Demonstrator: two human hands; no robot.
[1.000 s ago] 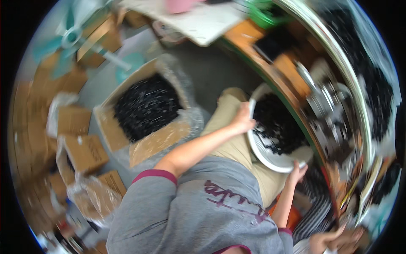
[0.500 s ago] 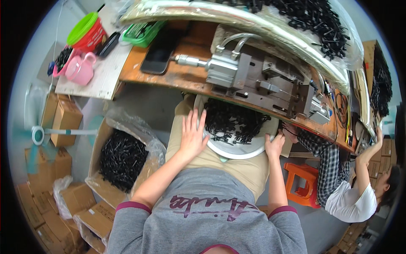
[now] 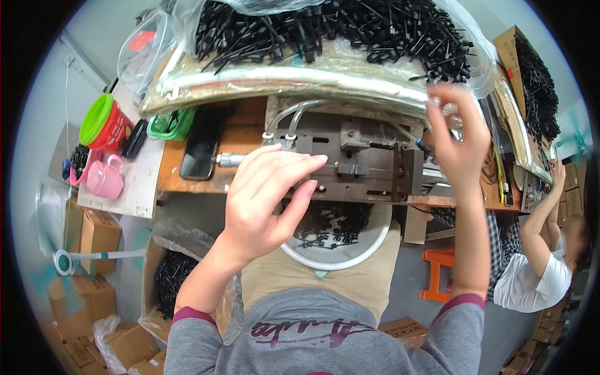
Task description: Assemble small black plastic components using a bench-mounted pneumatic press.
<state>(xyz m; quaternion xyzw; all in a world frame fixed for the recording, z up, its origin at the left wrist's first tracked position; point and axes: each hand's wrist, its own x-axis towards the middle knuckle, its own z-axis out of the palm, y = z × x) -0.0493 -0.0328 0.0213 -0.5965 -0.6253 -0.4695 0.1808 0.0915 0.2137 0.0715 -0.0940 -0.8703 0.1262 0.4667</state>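
Workbench holds dark metal jig beneath left hand.

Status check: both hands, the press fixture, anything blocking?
Left hand open, raised over the dark metal fixture. Right hand up at the bagged black parts, grip unclear. White basin of parts in lap. Nothing blocking.

Orange-brown table: dark metal fixture mid-table at the front edge, black phone near the left end, green basket at the back-left corner. Plastic-wrapped heap of black plastic parts runs along the back edge. White side board butts the left edge, carrying a pink mug and a red tub with green lid.
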